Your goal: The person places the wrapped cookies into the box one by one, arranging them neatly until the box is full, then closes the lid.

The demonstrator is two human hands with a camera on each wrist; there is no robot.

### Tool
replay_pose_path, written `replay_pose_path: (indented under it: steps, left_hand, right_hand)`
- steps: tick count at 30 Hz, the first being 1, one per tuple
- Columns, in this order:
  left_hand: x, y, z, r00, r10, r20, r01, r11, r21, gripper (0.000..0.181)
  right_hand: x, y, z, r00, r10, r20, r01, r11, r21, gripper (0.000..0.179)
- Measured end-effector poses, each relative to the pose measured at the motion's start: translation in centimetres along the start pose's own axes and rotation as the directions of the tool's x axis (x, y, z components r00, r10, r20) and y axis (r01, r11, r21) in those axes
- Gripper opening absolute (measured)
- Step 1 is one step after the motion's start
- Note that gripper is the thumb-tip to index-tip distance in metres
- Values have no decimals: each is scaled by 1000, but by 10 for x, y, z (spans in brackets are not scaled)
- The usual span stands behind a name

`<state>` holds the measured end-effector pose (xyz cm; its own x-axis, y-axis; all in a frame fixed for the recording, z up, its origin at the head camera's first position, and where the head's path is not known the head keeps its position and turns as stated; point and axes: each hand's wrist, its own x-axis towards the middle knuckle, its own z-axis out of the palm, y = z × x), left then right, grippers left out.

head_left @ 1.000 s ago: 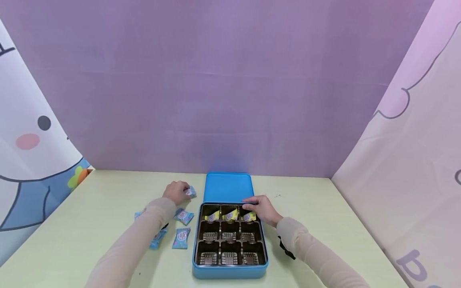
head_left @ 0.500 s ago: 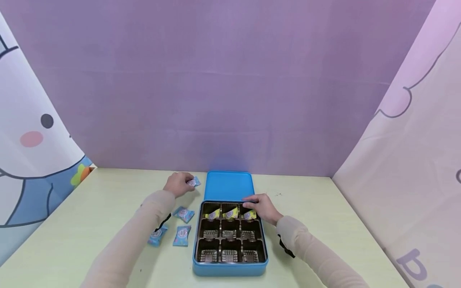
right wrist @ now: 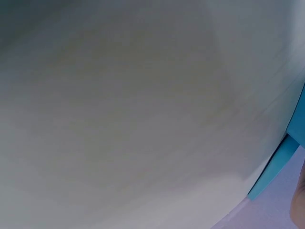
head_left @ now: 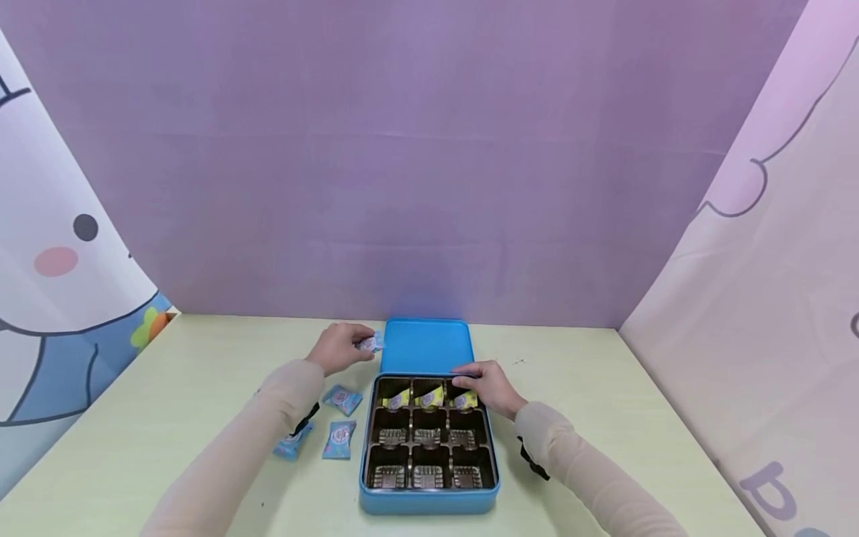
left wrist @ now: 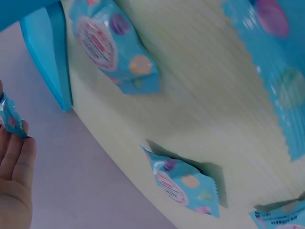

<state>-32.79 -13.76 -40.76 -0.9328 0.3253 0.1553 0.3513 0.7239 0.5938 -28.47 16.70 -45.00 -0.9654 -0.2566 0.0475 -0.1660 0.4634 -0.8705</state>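
Note:
My left hand (head_left: pixel 341 348) pinches a small blue candy packet (head_left: pixel 370 342) just above the table, by the left edge of the blue lid (head_left: pixel 427 345). The left wrist view has the same packet (left wrist: pixel 10 117) at its far left, at the fingertips. In front of the lid stands a blue tin box (head_left: pixel 429 504) with a dark divided tray inside. Yellow candy packets (head_left: pixel 429 397) sit in the tray's back row. My right hand (head_left: pixel 493 389) holds the tin's back right corner, thumb inside the rim, fingers along the back edge; the right wrist view hardly shows it.
Several blue candy packets (head_left: pixel 338 440) lie on the pale table (head_left: pixel 577 462) left of the tin, one partly under my left forearm. A purple backdrop (head_left: pixel 429 164) rises behind the table. Printed white cloths hang at both sides.
My left hand has carried the blue packet to the right and slightly away from me, up to the lid. My right hand stays at the tin's corner.

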Motion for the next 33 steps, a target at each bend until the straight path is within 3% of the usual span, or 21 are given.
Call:
replay_pose_path:
  steps: [12, 21, 25, 33]
  left_hand:
    - [-16, 19, 1, 1000, 11, 28, -8, 994, -113, 43]
    - [-30, 34, -1, 999, 48, 20, -46, 996, -77, 43]
    - [-35, 36, 1, 999, 29, 36, -25, 994, -108, 45]
    - [-44, 46, 8, 996, 9, 86, 11, 972, -234, 45]
  right_hand:
    - [-2, -5, 0, 1000, 7, 8, -7, 1000, 12, 28]
    - [-10, -19, -3, 1000, 14, 16, -14, 1000, 17, 28]
    - [-17, -34, -5, 1000, 7, 25, -7, 1000, 6, 28]
    - [-18, -34, -7, 999, -5, 34, 5, 1000, -3, 28]
